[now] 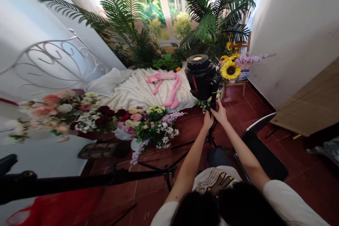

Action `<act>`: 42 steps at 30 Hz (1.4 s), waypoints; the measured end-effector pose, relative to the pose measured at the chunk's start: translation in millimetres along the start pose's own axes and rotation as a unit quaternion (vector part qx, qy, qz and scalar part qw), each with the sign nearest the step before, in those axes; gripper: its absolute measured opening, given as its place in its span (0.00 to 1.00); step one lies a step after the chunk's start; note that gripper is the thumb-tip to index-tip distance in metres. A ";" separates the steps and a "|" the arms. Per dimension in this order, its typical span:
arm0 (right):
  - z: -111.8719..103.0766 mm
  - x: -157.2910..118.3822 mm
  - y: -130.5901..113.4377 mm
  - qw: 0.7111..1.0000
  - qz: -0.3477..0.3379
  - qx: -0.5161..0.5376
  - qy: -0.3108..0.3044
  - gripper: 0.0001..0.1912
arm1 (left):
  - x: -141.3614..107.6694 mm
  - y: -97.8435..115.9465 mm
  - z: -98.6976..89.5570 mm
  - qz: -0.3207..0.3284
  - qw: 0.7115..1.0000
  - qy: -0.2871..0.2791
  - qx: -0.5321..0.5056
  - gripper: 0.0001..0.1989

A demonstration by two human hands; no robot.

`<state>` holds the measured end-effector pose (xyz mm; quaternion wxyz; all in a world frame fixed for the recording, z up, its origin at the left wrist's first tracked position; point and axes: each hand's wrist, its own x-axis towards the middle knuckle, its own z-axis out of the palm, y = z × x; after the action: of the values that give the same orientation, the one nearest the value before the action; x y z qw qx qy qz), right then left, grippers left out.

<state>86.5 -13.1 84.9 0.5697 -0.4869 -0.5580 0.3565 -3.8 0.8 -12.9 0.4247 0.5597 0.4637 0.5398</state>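
A black studio light [199, 77] with a round lit top stands upright on a black light stand [211, 136]. Both hands meet on the stand just under the lamp's bracket. My left hand [208, 120] is closed around the black fitting from the left. From the right, my right hand [220, 112] grips the same spot, its fingers partly behind the pole. The fitting itself is mostly covered by my fingers.
Ahead lies a bed with a white blanket [127, 91] and a pink plush toy [172, 77]. Flowers [148, 123] crowd the left, sunflowers [230, 70] the right. A black chair [265, 159] stands close right; a black pole [79, 183] crosses lower left.
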 end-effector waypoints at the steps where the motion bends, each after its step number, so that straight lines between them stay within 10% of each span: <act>1: -5.4 -3.7 1.6 1.000 -0.004 0.016 -0.012 0.26 | 0.4 1.5 -0.6 -0.003 1.000 0.003 0.008 0.17; 13: -29.5 -79.3 40.2 0.975 -0.044 -0.215 -0.028 0.12 | -0.9 12.6 -1.9 -0.005 1.000 -0.005 0.009 0.17; 19: -9.6 -69.7 47.3 0.987 0.115 -0.070 0.090 0.17 | -1.4 11.8 -3.6 0.004 1.000 -0.017 -0.001 0.18; 23: 1.8 -64.4 53.3 0.945 0.233 0.103 0.204 0.22 | -0.2 14.1 -3.1 0.010 1.000 -0.014 0.004 0.17; 29: 1.7 -72.7 51.9 0.916 0.321 0.168 0.170 0.24 | -13.4 24.8 -13.3 -0.016 0.999 -0.001 -0.043 0.18; 36: 51.9 -100.6 53.2 0.891 0.421 0.170 -0.004 0.09 | -99.1 42.3 -86.0 -0.024 0.968 0.251 -0.001 0.17; 42: 144.4 -115.5 33.1 0.877 0.396 0.117 -0.245 0.04 | -171.5 78.6 -189.6 0.012 0.760 0.598 0.254 0.13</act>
<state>-65.1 -91.0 6.1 0.2788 -0.4940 -0.3940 0.7232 -186.2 -188.0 38.5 -0.1033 0.2159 0.7372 0.6319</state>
